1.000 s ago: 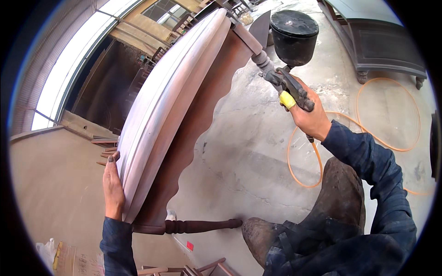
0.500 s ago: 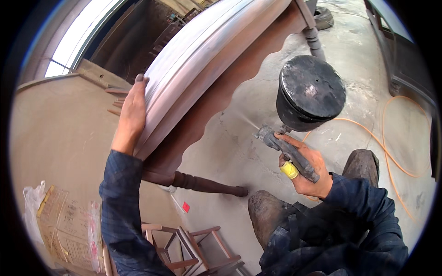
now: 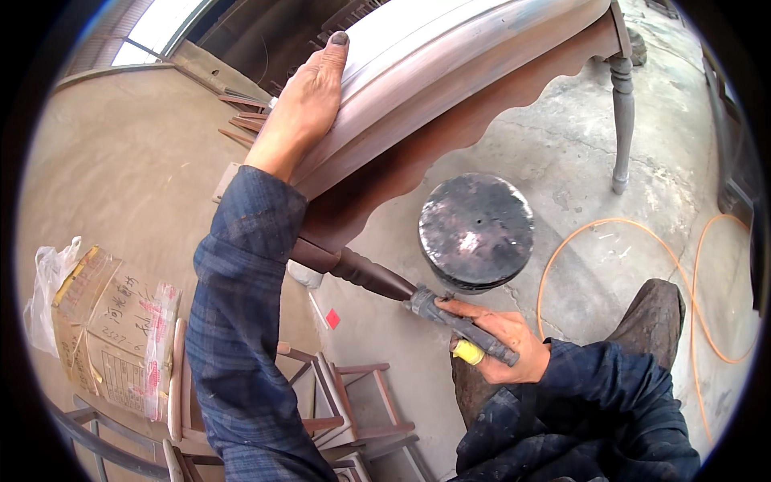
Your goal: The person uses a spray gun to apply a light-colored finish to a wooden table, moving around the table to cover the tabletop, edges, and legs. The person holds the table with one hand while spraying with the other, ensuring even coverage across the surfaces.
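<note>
My left hand (image 3: pixel 305 108) grips the upper edge of a pale, moulded wooden table top (image 3: pixel 458 56). Below it run a brown scalloped apron (image 3: pixel 450 128) and turned legs, one grey (image 3: pixel 621 120) at the right, one dark brown (image 3: pixel 377 281) lower down. My right hand (image 3: pixel 518 345) is wrapped round a grimy metal spray gun (image 3: pixel 430 304), a yellow band (image 3: pixel 467 350) on one finger. The gun's large black lidded cup (image 3: pixel 475 226) is beyond my fingers. Its nozzle is beside the lower dark leg; whether they touch I cannot tell.
A taped cardboard box (image 3: pixel 108 321) with a plastic bag stands at the lower left, among wooden chair frames (image 3: pixel 361 402). An orange hose (image 3: pixel 598 225) loops over the concrete floor at right. Dark furniture (image 3: pixel 735 161) is at the right edge, wooden pieces (image 3: pixel 245 120) behind the table.
My right hand has lowered the spray gun from the far leg toward the near one. My left hand and the table appear higher in view. The fine spray seen earlier is not visible now.
</note>
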`<action>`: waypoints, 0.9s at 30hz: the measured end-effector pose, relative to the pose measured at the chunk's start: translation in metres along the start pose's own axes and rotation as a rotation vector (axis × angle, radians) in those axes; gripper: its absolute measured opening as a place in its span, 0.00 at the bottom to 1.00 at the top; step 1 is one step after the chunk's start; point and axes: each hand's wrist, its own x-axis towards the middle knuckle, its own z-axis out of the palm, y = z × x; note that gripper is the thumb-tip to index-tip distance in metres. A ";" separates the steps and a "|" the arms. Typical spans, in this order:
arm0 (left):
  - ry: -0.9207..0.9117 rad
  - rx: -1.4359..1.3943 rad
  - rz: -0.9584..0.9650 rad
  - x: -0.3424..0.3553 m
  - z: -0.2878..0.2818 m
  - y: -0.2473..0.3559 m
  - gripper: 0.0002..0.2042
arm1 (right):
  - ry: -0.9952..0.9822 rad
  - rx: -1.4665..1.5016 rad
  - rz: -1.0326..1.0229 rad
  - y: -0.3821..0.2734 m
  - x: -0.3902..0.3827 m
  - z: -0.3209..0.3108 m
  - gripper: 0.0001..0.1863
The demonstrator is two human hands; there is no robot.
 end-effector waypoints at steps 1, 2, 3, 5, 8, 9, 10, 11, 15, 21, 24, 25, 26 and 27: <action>0.017 0.013 0.015 0.000 0.002 -0.002 0.40 | -0.008 0.008 0.011 0.002 -0.001 -0.001 0.25; 0.034 0.021 0.041 -0.001 0.004 -0.001 0.39 | -0.008 0.007 0.018 0.004 -0.002 -0.003 0.25; 0.051 0.028 0.068 0.000 0.006 -0.001 0.37 | -0.007 0.004 0.027 0.004 -0.003 -0.006 0.26; 0.069 0.025 0.092 0.002 -0.002 -0.002 0.36 | 0.043 -0.041 0.018 -0.002 -0.004 -0.015 0.24; 0.044 -0.031 0.049 -0.008 -0.001 0.006 0.34 | 0.136 -0.086 0.013 0.000 -0.015 -0.036 0.15; 0.037 -0.024 0.043 -0.008 0.003 0.004 0.34 | 0.176 -0.144 0.005 0.001 -0.018 -0.044 0.15; 0.031 -0.017 0.038 -0.005 0.003 -0.004 0.33 | 0.216 -0.202 -0.004 0.001 -0.021 -0.053 0.14; 0.032 -0.005 0.035 -0.003 -0.002 -0.007 0.33 | 0.253 -0.259 -0.021 0.000 -0.021 -0.061 0.13; 0.012 0.024 -0.011 -0.001 -0.003 -0.011 0.31 | 0.362 -0.451 -0.016 -0.014 -0.025 -0.101 0.13; -0.006 0.034 -0.010 -0.002 -0.014 -0.016 0.30 | 0.454 -0.564 -0.047 -0.021 -0.027 -0.158 0.15; -0.001 -0.040 0.018 -0.002 -0.017 -0.021 0.29 | 0.513 -0.590 -0.028 -0.025 -0.024 -0.187 0.18; -0.004 -0.056 0.035 -0.004 -0.001 -0.026 0.28 | 0.536 -0.616 -0.007 -0.026 -0.028 -0.201 0.19; 0.007 -0.039 0.060 -0.003 -0.007 -0.021 0.28 | 0.569 -0.606 -0.019 -0.031 -0.026 -0.210 0.19; 0.013 -0.027 0.074 -0.002 -0.009 -0.022 0.28 | 0.596 -0.595 -0.020 -0.031 -0.026 -0.219 0.20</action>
